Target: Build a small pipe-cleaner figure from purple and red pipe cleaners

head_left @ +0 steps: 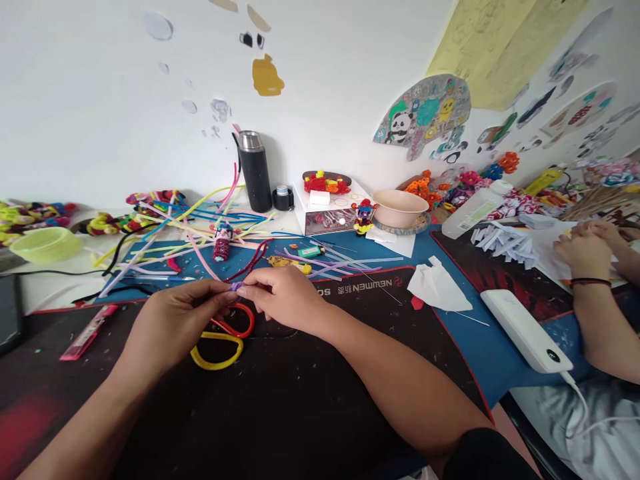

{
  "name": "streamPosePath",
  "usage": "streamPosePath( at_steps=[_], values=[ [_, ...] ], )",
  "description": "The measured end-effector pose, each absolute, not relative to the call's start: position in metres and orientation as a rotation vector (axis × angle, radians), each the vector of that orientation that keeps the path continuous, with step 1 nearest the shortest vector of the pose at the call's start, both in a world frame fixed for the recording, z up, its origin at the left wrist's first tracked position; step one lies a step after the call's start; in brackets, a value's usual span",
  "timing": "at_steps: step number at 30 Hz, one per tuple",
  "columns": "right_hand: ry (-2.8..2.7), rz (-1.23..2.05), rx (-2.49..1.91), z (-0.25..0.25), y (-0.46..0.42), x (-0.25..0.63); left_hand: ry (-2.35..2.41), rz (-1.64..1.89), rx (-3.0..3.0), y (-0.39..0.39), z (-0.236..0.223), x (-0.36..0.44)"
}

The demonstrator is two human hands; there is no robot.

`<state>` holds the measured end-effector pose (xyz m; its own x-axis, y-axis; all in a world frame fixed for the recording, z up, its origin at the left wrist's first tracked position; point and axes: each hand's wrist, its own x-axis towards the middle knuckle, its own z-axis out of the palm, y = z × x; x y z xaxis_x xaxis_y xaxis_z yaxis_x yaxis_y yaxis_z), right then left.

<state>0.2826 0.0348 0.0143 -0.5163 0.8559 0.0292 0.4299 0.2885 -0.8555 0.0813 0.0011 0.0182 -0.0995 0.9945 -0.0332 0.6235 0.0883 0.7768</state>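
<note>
Black right sleeve (487, 457), bare forearms (390, 377), bare hands (289, 297)

Wht wall (90, 113) w/ pics (430, 110)

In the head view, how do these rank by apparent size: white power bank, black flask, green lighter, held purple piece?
1. White power bank, perhaps enlarged by nearness
2. Black flask
3. Green lighter
4. Held purple piece, judging only its visible part

"NEWMEN" lettering (373, 285) on black mat (295, 413); wall fan's small markings (425, 113) unreadable.
</note>
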Motion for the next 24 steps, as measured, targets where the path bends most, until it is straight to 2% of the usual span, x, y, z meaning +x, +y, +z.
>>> streamPosePath(
  at_steps=[13, 20, 24],
  values=[
    [-2.077, 1.223, -1.152, 0.004, 0.036, 0.282, 1.727, 0.792, 1.722, 0.000, 0.012, 0.080],
    [-2.133, 1.069, -1.174, 0.003, 0.036, 0.281, 1.763, 0.789, 2.013, -0.003, 0.012, 0.088],
    [-2.056, 1.144, -1.124, 0.003, 0.038, 0.283, 1.733, 0.822, 1.918, -0.004, 0.012, 0.089]
  ],
)
